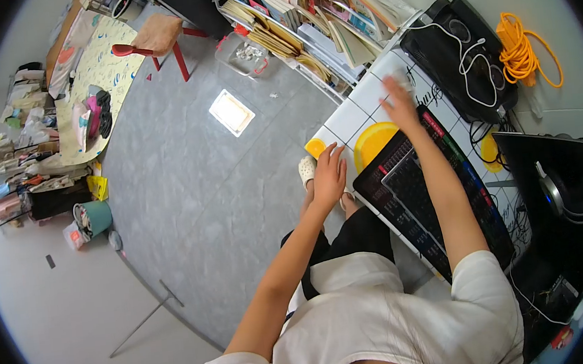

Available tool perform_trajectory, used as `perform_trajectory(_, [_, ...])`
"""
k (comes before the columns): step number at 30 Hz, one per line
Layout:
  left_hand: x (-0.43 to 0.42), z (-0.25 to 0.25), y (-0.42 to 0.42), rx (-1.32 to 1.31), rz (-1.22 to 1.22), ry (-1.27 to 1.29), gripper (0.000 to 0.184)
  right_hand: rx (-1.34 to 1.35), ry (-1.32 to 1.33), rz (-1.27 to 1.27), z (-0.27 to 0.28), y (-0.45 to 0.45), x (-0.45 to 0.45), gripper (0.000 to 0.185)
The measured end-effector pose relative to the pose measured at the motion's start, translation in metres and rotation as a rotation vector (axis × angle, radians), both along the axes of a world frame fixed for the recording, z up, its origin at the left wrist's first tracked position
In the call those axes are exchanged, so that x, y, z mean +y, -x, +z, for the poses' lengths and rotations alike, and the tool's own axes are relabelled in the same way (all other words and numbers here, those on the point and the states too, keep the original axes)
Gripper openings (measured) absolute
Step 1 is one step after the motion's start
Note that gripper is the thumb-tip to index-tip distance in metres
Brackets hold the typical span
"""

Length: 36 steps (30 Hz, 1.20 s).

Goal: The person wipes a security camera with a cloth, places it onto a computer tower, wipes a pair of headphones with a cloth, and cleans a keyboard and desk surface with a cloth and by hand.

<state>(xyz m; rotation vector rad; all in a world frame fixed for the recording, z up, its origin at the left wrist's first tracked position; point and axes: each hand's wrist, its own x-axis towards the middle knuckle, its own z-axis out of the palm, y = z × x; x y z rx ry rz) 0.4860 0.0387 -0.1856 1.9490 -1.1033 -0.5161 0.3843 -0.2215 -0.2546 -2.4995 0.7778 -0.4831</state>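
Note:
My left hand point(330, 173) hangs by the near corner of the desk, above my shoes, fingers loosely spread and holding nothing. My right hand point(403, 106) reaches over the white tiled tabletop point(346, 120). Motion smears its fingers; the thumb stands apart. By the fingertips is a pale, see-through blur, and I cannot tell whether it is a held thing. Below my right forearm lies a large dark desk mat point(404, 196) printed with tables, a black keyboard point(415, 202) on it. Orange-slice prints point(375, 143) mark the tabletop.
Right of my arm are a black device with a white cable point(444, 61), a coiled orange cable point(519, 51), a monitor point(546, 160) and headphones point(552, 190). Bookshelves point(306, 35) stand behind the desk's far end. A clear bin point(242, 54) and red-legged stool point(157, 38) are on the floor.

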Motion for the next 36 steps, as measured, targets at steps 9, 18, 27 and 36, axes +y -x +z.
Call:
perform_trajectory(9, [0.003,-0.002,-0.003,-0.009,-0.011,-0.008,0.033,0.369,0.217,-0.077,0.013,-0.001,0.015,0.061])
perform_trajectory(18, [0.015,-0.003,-0.001,-0.019,0.004,-0.012,0.034,0.344,0.21,-0.532,0.008,-0.006,0.007,0.092])
perform_trajectory(27, [0.017,-0.011,-0.001,-0.009,0.042,-0.009,0.033,0.099,-0.175,-0.091,0.027,-0.005,0.055,0.054])
perform_trajectory(36, [0.013,0.002,-0.001,0.001,0.003,-0.036,0.033,0.248,0.165,-0.493,-0.003,-0.027,0.015,0.051])
